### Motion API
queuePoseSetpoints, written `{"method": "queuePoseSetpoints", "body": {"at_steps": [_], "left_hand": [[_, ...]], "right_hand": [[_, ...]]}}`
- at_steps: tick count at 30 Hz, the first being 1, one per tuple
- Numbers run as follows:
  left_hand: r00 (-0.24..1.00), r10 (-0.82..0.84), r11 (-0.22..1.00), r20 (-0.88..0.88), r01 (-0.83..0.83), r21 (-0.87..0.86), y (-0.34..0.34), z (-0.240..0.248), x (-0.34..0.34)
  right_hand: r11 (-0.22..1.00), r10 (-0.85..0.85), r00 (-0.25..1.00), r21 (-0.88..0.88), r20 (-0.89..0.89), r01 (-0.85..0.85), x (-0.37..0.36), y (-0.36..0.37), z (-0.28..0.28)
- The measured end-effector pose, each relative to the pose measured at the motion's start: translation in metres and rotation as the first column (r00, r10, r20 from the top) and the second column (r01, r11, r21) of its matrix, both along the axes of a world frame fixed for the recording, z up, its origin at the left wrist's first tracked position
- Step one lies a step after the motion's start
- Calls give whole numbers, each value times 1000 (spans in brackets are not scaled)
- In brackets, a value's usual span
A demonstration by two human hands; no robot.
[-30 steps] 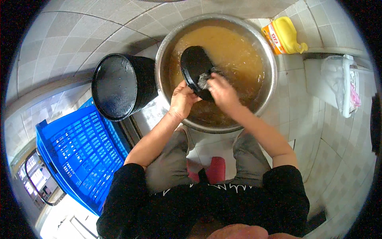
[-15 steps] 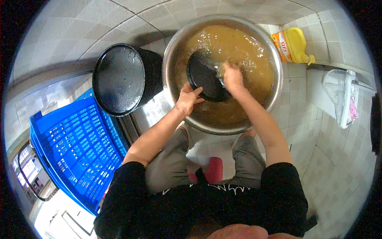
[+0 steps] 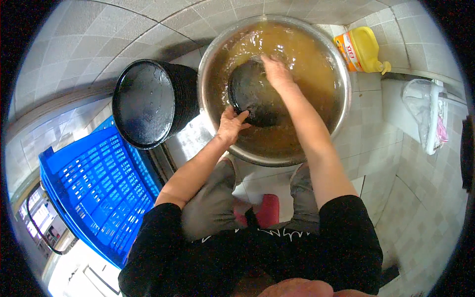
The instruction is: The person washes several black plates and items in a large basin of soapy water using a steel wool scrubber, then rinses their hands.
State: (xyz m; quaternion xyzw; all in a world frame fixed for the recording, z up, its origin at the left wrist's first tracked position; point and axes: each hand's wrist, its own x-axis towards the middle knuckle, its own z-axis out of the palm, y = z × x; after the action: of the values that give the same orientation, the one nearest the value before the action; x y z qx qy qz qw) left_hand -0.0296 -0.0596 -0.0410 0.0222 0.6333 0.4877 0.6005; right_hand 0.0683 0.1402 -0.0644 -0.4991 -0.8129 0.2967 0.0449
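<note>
A black round tray [image 3: 251, 89] lies tilted and partly under the murky yellow-brown water of a large metal basin [image 3: 267, 161]. My left hand [image 3: 230, 124] grips its near-left rim, thumb on top. Over the tray's far right part reaches my right hand [image 3: 278, 72], its fingers curled at the water; whatever they hold is hidden. Left of the basin stands a stack of similar black trays [image 3: 144, 104], the end one wet and shiny.
A blue slotted plastic basket [image 3: 99, 183] stands at the left. Beyond the basin's right rim is a yellow pump bottle [image 3: 367, 47]. A white bin with a clear liner [image 3: 418, 111] is at the right. A red stool [image 3: 267, 210] shows between my legs.
My right hand has moved away from me and slightly left, toward the tray's far edge. The tray sits lower, with more water over it. My left hand keeps its hold.
</note>
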Motion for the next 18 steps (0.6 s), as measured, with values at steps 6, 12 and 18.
{"method": "queuePoseSetpoints", "body": {"at_steps": [6, 12, 18], "left_hand": [[995, -98, 995, -14, 98, 21, 30, 46, 7], [909, -126, 880, -397, 287, 379, 68, 61, 14], [733, -142, 870, -665, 412, 269, 116, 77, 58]], "right_hand": [[981, 34, 999, 190, 11, -35, 102, 8, -17], [908, -230, 919, -411, -320, 84, 126, -10, 70], [971, 167, 957, -129, -238, -201, 130, -66, 128]]}}
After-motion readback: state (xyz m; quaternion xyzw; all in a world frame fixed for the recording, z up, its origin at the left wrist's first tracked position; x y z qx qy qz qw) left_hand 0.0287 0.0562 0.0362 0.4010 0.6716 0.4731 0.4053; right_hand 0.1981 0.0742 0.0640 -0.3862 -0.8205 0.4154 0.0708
